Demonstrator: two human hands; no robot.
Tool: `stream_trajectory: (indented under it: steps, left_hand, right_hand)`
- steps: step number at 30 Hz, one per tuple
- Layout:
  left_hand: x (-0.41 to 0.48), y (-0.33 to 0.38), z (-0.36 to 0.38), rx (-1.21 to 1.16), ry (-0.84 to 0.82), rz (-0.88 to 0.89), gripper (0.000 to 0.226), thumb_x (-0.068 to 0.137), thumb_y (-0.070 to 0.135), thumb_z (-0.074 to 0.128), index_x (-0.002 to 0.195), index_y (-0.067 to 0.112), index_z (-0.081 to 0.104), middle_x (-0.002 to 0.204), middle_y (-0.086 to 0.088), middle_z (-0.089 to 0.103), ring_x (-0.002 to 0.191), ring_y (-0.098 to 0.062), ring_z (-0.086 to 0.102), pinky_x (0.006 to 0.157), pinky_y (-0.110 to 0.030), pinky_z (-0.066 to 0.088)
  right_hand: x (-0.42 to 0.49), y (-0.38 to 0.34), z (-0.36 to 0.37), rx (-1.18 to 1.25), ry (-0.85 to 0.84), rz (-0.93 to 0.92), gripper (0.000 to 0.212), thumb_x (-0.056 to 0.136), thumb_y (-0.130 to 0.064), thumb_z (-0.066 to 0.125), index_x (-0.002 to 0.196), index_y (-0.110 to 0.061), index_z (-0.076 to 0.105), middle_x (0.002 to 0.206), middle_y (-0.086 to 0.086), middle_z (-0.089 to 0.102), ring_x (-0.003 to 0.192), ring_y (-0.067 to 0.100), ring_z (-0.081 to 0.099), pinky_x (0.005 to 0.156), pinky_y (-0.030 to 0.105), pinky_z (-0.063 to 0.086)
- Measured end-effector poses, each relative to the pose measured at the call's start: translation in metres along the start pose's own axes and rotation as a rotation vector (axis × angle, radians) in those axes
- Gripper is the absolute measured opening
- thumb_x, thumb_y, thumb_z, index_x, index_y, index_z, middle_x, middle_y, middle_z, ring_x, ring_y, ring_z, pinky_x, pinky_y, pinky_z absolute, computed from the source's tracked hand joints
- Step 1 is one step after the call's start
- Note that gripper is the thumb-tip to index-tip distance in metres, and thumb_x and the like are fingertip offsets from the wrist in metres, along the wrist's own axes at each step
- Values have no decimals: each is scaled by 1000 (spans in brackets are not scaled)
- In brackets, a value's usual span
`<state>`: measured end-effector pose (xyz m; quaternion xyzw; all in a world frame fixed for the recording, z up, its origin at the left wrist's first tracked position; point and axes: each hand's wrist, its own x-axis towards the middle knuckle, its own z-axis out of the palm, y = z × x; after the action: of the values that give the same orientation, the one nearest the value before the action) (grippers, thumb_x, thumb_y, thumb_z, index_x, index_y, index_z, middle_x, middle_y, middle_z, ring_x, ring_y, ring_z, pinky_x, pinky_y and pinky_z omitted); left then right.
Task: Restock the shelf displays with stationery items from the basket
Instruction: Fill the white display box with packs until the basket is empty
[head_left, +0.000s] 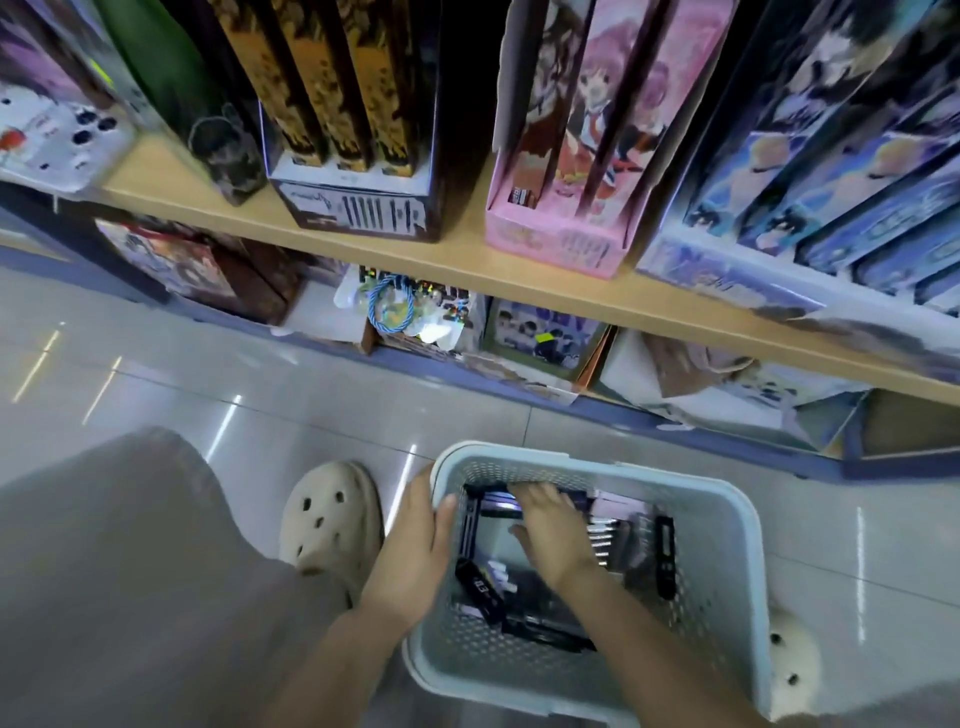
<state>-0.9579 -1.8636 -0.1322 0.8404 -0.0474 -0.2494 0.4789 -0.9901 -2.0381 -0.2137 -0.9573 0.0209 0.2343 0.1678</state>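
Observation:
A pale blue perforated basket stands on the floor below me, with several dark, slim stationery packs lying in it. My left hand grips the basket's left rim, thumb curled over the edge. My right hand is down inside the basket, fingers spread over a dark pack with a purple edge; whether it holds that pack is not clear. Above, the wooden shelf carries upright display boxes: a black and gold one, a pink one and a blue one.
The lower shelf holds more boxes and a packet with a blue cord ring. My cream clog stands left of the basket, another at its right. Glossy grey floor tiles stretch to the left.

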Motion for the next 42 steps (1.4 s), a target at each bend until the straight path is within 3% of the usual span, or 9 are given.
stream_trajectory:
  steps: [3, 6, 12, 16, 21, 26, 29, 33, 42]
  left_hand:
    - [1, 2, 0, -17, 14, -2, 48, 94, 42, 32, 136, 19, 39, 126, 11, 51, 119, 6, 45, 99, -9, 33]
    - [0, 4, -1, -23, 14, 3, 48, 94, 41, 32, 136, 20, 38, 126, 15, 48, 119, 14, 40, 92, 1, 28]
    - [-4, 14, -2, 51, 126, -14, 39, 98, 29, 37, 135, 17, 38, 122, 1, 44, 107, 6, 39, 93, -1, 25]
    - [-17, 37, -3, -7, 370, -11, 10, 96, 18, 47, 106, 21, 45, 95, -2, 51, 89, -7, 51, 80, -11, 38]
    - [-30, 79, 11, -523, 109, -251, 15, 95, 20, 51, 108, 12, 49, 90, 1, 56, 77, 3, 59, 65, -4, 42]
    - [-28, 81, 10, -778, 125, -463, 9, 93, 20, 56, 93, 11, 60, 76, -5, 68, 70, -12, 67, 62, -23, 51]
    - [-27, 78, -2, -828, 216, -449, 12, 97, 13, 49, 93, 6, 58, 80, -11, 70, 64, -14, 69, 54, -22, 54]
    - [-30, 65, -18, -810, 268, -436, 19, 98, 11, 46, 106, -5, 53, 76, -10, 70, 62, -19, 69, 58, -24, 57]
    - [-42, 57, -16, -766, 216, -437, 24, 98, 12, 47, 115, -5, 52, 75, -7, 69, 62, -17, 68, 59, -22, 56]
  right_hand:
    - [4, -1, 8, -98, 58, -1, 64, 35, -38, 95, 90, -14, 74, 84, 0, 70, 81, 18, 64, 72, 23, 52]
    - [5, -1, 15, -118, 126, -18, 55, 26, -39, 95, 70, -16, 73, 69, -3, 67, 68, 18, 63, 69, 25, 46]
    - [-18, 1, -7, 64, 39, 15, 45, 95, -31, 54, 137, -16, 45, 132, 4, 50, 121, 23, 45, 100, 31, 37]
    - [-40, -7, -40, 458, 133, 103, 39, 94, -35, 56, 127, -15, 51, 121, 1, 53, 110, 20, 55, 90, 29, 44]
    - [-71, -47, -71, 788, 293, 9, 20, 87, -25, 66, 100, -28, 52, 97, -6, 59, 86, 4, 54, 76, 17, 42]
    - [-92, -81, -82, 956, 205, -99, 44, 80, -17, 69, 117, -29, 48, 116, -5, 53, 101, 5, 57, 87, 18, 47]
    - [-91, -68, -84, 867, 125, -258, 44, 84, -41, 60, 124, -24, 53, 123, -15, 51, 107, -1, 53, 95, 14, 41]
    - [-62, -2, -59, 602, 121, -103, 24, 92, -36, 57, 108, -18, 62, 102, -9, 62, 95, 2, 58, 87, 27, 48]
    - [-42, 64, -11, 1, -311, -73, 76, 83, -48, 65, 145, -20, 32, 147, 4, 36, 136, 20, 29, 109, 29, 24]
